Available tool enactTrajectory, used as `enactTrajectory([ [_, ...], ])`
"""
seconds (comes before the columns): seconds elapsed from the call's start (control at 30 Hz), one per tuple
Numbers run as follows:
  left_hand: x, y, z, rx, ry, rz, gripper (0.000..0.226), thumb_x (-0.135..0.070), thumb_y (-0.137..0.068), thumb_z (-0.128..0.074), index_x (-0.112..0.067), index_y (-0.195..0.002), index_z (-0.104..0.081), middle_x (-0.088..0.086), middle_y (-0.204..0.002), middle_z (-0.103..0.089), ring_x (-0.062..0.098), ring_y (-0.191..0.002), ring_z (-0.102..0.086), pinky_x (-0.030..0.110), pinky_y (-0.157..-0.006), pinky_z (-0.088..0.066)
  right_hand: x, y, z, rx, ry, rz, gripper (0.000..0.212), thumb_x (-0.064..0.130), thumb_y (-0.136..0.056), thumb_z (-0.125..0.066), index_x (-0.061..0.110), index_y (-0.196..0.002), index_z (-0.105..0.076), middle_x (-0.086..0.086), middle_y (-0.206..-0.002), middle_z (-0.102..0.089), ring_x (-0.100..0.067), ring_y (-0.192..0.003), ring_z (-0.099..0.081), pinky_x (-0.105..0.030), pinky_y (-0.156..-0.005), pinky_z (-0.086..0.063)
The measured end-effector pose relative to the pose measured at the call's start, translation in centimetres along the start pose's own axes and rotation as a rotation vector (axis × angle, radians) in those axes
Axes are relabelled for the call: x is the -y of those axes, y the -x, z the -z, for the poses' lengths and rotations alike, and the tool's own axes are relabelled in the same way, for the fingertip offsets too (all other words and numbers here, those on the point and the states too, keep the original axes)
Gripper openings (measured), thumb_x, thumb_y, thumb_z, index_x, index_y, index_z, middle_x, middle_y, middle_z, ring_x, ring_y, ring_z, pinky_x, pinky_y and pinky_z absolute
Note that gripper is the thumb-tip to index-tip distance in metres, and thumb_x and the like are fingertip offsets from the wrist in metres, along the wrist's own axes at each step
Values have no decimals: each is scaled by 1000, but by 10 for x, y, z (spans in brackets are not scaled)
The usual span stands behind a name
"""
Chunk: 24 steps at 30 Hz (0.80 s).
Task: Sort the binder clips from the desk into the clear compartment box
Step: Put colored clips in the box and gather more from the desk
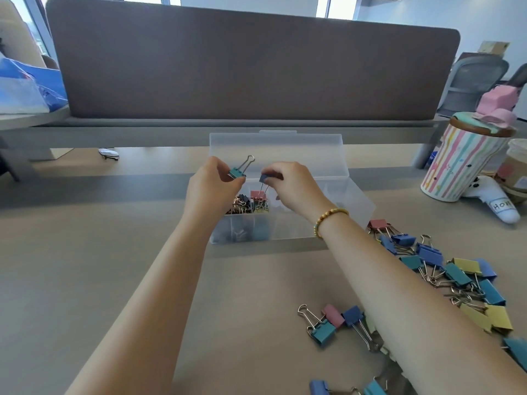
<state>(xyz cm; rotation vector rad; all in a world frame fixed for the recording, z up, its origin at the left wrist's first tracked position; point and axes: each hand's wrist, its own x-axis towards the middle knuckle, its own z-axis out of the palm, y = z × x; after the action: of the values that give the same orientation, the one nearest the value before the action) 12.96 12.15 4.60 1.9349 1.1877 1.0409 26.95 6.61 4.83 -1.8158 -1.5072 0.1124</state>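
The clear compartment box (353,206) stands open mid-desk, lid (313,155) tilted back. Small black, gold, red and yellow clips (248,202) fill its left compartments. Above the box my left hand (212,185) pinches a teal binder clip (237,172), wire handles pointing up. Beside it my right hand (293,185) pinches a small dark blue clip (263,178), handles hanging down over the box. Loose blue, teal, yellow and pink binder clips (456,272) lie on the desk at right, and more clips (333,323) lie near my right forearm.
A grey partition (251,67) closes the desk's far side. At the right stand a striped cup (459,163) with a pink figure on top, a white toy (496,203) and a paper cup. A blue bag (25,86) sits far left.
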Motion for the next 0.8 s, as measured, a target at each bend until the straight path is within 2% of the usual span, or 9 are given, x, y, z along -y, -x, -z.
enactTrajectory([
  [0.13,1,0,-3,2,-20,-6,22,-26,-83,-66,-16,-91,-48,-3,-84,-59,22,-84,-60,37,-77,-53,-1,-7,-7,140,-21,-98,23,9,-90,-57,9,-113,-61,-7,-107,-66,-15,-88,-58,-13,-63,-40],
  [0.2,2,1,-4,-2,-56,-23,22,-26,-84,-65,-16,-92,-48,0,-88,-60,23,-85,-59,34,-72,-50,-1,-6,-13,143,140,-64,25,12,-90,-58,11,-115,-60,-4,-110,-61,-15,-92,-54,-18,-70,-40],
  [0.27,3,1,-3,4,-103,-35,22,-27,-84,-65,-17,-93,-47,1,-90,-60,22,-85,-58,32,-69,-48,-3,-4,-14,27,235,-29,25,12,-93,-53,10,-117,-58,-4,-114,-56,-18,-102,-52,-24,-80,-42],
  [0.33,2,1,-4,29,-161,-44,24,-29,-84,-65,-17,-96,-48,0,-89,-60,22,-85,-58,34,-72,-51,-3,-2,-8,-72,133,-60,23,14,-97,-45,8,-114,-60,-5,-113,-58,-18,-102,-54,-25,-82,-43],
  [0.43,1,2,-6,85,-208,-61,26,-28,-84,-66,-14,-100,-52,-3,-86,-59,22,-86,-58,37,-78,-53,2,1,4,6,-149,-150,32,24,-100,-38,5,-103,-64,-2,-98,-62,-12,-81,-56,-20,-70,-46],
  [0.53,-2,5,-9,111,-197,-91,26,-27,-83,-67,-13,-100,-54,-2,-88,-61,20,-86,-58,35,-78,-52,7,3,11,56,-332,-202,28,20,-99,-43,3,-105,-65,0,-87,-63,0,-65,-49,-2,-49,-38],
  [0.6,-3,6,-10,113,-174,-102,24,-26,-83,-67,-14,-99,-54,-2,-91,-63,18,-87,-56,33,-79,-48,7,2,11,53,-402,-226,24,15,-97,-47,2,-106,-65,3,-77,-61,1,-62,-48,-3,-48,-37],
  [0.73,0,3,-8,104,-295,-159,22,-16,-91,-48,-17,-112,-57,4,-119,-54,24,-116,-41,34,-93,-37,0,-3,14,-25,-367,-261,25,11,-97,-45,-1,-104,-67,9,-73,-55,2,-63,-48,0,-48,-37],
  [0.8,4,2,-7,149,-436,-155,36,-6,-90,-37,-24,-109,-62,5,-138,-41,26,-130,-25,36,-104,-28,0,-5,17,62,-237,-223,26,10,-98,-44,0,-102,-68,10,-71,-53,2,-63,-46,0,-48,-36],
])
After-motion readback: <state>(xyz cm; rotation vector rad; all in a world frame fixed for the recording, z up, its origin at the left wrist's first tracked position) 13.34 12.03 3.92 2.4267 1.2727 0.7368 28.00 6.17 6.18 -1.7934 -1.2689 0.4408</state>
